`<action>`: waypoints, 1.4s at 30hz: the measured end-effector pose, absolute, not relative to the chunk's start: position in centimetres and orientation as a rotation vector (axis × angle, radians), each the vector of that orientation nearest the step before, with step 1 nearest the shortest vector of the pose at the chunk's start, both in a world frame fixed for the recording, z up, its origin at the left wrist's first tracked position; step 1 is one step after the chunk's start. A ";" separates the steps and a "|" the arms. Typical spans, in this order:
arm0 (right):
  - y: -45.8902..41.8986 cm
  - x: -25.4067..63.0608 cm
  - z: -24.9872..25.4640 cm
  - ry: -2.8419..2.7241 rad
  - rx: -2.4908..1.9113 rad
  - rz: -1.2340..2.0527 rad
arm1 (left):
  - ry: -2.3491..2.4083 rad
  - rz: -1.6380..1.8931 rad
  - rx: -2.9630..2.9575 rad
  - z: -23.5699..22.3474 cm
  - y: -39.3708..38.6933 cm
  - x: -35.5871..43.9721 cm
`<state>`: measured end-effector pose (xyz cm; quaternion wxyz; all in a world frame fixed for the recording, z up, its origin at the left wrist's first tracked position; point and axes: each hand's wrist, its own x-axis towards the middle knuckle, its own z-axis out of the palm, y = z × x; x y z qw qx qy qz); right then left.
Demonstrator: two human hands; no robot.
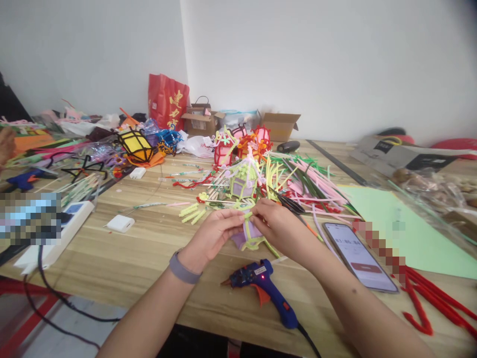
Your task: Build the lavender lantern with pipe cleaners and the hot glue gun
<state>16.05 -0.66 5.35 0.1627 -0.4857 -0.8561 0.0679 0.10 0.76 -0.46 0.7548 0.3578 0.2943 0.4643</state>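
Both hands meet over a small purple lantern (252, 229) edged with yellow-green pipe cleaner. My left hand (218, 229) pinches the yellow-green pipe cleaner (247, 216) at the lantern's top from the left. From the right, my right hand (274, 221) closes its fingertips on the same spot, partly hiding the lantern. Just behind stands a similar finished-looking lantern (242, 188) with a yellow-green top and pale pink trim. A blue glue gun (266, 286) lies on the table in front of my hands, its small red light lit.
Bundles of pipe cleaners (313, 181) and black-handled scissors (290, 203) lie behind my right hand. A phone (359, 256) rests at the right beside a light green sheet (413, 233). At the left are a power strip (74, 228), a white adapter (120, 223) and another person's hand (6, 144).
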 end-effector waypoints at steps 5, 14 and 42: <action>-0.6 16.1 5.2 -2.438 -1.360 0.192 | 0.645 1.019 0.789 -0.6 0.8 0.1; -0.2 16.4 4.7 -2.342 -1.315 0.180 | 0.640 1.039 0.775 -0.6 0.9 0.0; -0.6 15.4 3.6 -2.216 -1.403 0.144 | 0.958 1.224 1.109 -0.8 0.2 0.9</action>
